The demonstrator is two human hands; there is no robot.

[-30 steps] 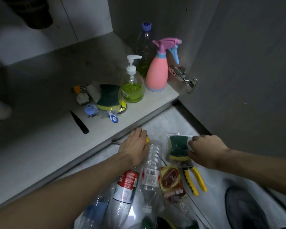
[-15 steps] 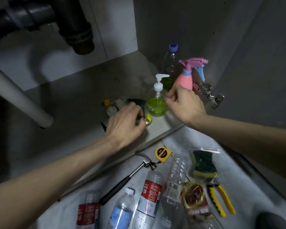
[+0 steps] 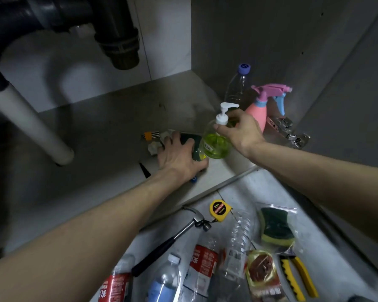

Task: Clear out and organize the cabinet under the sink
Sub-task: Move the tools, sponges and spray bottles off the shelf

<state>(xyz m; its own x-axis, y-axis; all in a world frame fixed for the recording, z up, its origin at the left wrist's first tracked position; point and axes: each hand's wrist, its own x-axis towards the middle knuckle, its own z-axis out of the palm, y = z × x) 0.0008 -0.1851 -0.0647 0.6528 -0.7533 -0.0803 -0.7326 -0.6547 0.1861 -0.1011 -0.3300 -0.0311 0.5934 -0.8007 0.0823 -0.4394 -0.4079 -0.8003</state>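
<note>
A grey floor in front of the cabinet carries a hammer, a yellow tape measure, bottles, a bagged sponge and yellow pliers. On the cabinet shelf, near its front edge, the left hand grips a wrapped green sponge, fingers curled round it. Just beside it, the right hand pinches the neck of the green soap dispenser. Behind stand a pink spray bottle and a clear bottle.

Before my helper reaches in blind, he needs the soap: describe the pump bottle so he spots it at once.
Look at the cabinet floor, front right, left of the pink spray bottle. The pump bottle is squat and clear with green liquid and a white pump; the right hand pinches its neck.
</note>
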